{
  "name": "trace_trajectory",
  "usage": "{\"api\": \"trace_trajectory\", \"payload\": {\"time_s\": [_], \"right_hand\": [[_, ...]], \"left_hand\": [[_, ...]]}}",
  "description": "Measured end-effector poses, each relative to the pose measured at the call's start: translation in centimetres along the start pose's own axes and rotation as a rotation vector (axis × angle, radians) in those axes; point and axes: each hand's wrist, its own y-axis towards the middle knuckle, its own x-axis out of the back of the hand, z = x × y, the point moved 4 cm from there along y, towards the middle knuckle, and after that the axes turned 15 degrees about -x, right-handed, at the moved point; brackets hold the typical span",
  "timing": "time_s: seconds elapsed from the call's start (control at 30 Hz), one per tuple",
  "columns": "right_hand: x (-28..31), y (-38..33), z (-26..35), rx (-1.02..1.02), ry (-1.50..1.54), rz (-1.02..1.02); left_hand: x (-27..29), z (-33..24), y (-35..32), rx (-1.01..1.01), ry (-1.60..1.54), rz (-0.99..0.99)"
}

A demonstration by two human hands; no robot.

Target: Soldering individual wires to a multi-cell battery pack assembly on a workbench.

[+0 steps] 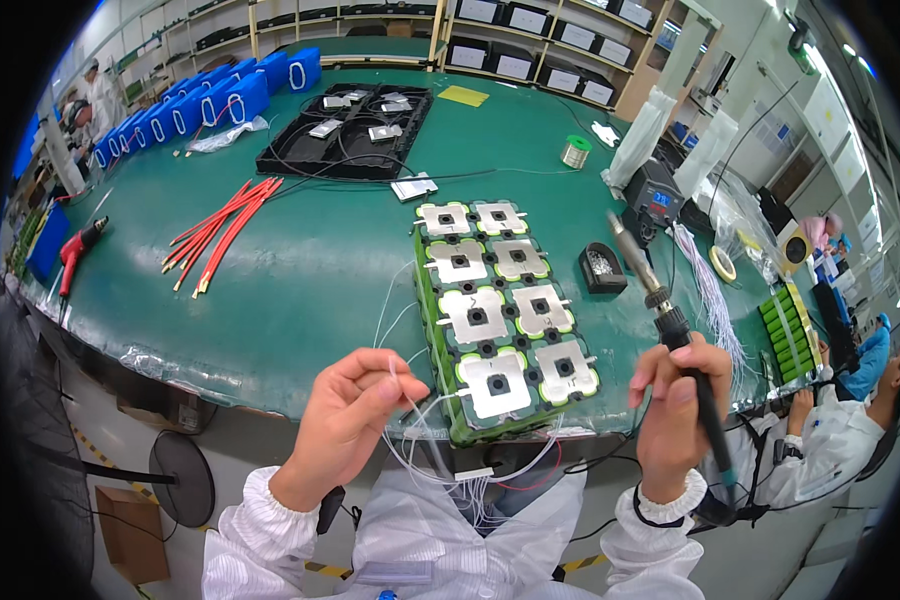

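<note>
The fingers of the left hand [345,415] pinch a thin white wire [394,370] near the battery pack [505,318], which rests at the surface's [330,260] near edge. Those of the right hand [682,400] grasp a soldering iron [656,298], tip upward.

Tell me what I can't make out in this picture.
In the head view:
Wire: its pinched stretch, covered by the left fingers.
Iron: part of its grip, behind the right fingers.
Pack: its underside, hidden by its own body.
Bits in the black cup: too small to identify.
Co-worker at right: partly cut off by the dark rim.
</note>
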Motion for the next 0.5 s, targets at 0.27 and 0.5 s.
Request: {"api": "trace_trajectory", "payload": {"time_s": [0.27,0.5], "right_hand": [[-2.4,4.4,2.9,-0.236,-0.033,-0.046],[-5.8,5.6,2.6,-0.259,-0.182,0.108]], "left_hand": [[1.2,1.2,3.3,0.241,-0.037,0.029],[2.1,3.9,5.2,0.417,-0.157,0.038]]}}
